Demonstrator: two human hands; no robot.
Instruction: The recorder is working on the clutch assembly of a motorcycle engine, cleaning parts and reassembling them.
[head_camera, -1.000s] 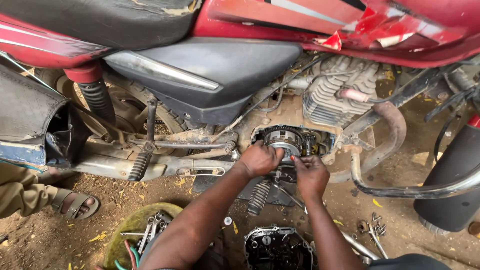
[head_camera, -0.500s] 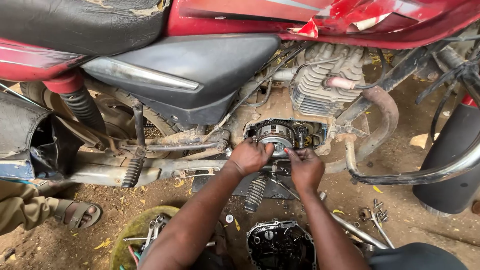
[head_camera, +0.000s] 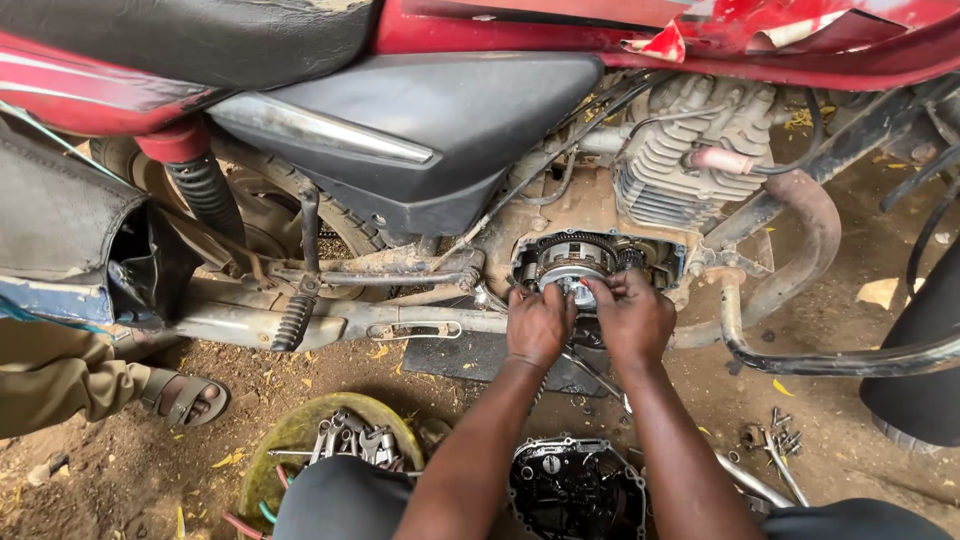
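Head view: left hand (head_camera: 538, 325) and right hand (head_camera: 630, 318) side by side, fingertips pinching the clutch assembly (head_camera: 572, 262) in the opened engine case, steadying it; removed cover (head_camera: 575, 490) directly below.

Our left hand (head_camera: 538, 325) and right hand (head_camera: 630, 318): arms outstretched, side by side, fingers curled at the clutch assembly (head_camera: 572, 262).
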